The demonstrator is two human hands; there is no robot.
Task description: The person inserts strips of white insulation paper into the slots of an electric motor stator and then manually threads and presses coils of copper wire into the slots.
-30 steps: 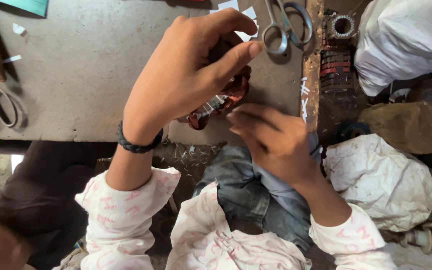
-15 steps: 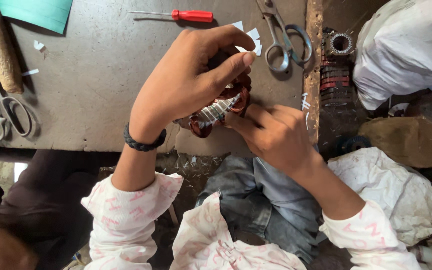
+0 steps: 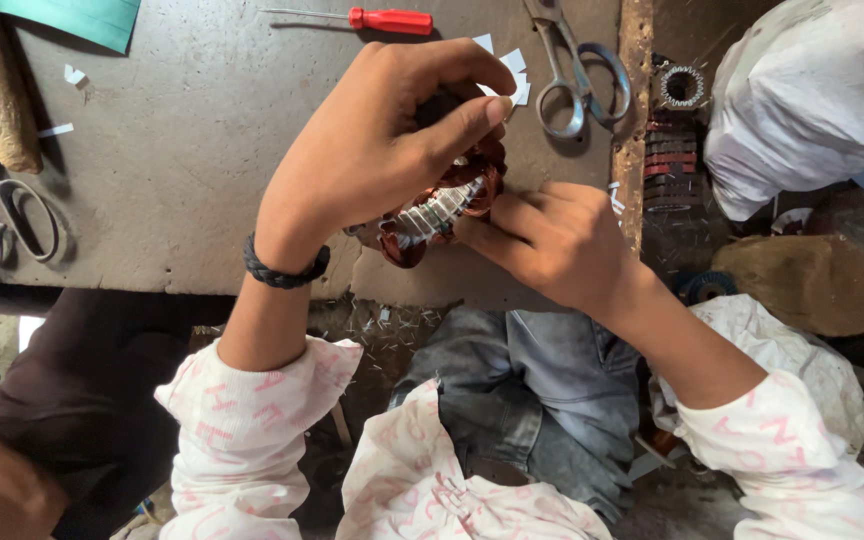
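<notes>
The small round motor stator with copper-red windings and a silvery laminated steel core (image 3: 439,205) sits at the near edge of the grey worktable (image 3: 182,150). It looks dense and rigid, though its fine wire seems easily nicked; the steel core is the safer hold. The left hand (image 3: 372,150) is clamped over it, while the right hand (image 3: 557,240) has its fingers pinched together against the windings.

A copper-red and silver motor winding (image 3: 442,205) is showing against the grey tabletop (image 3: 182,150); the screwdriver handle (image 3: 390,20) is glowing red, the sleeves (image 3: 242,430) white with pink marks.
</notes>
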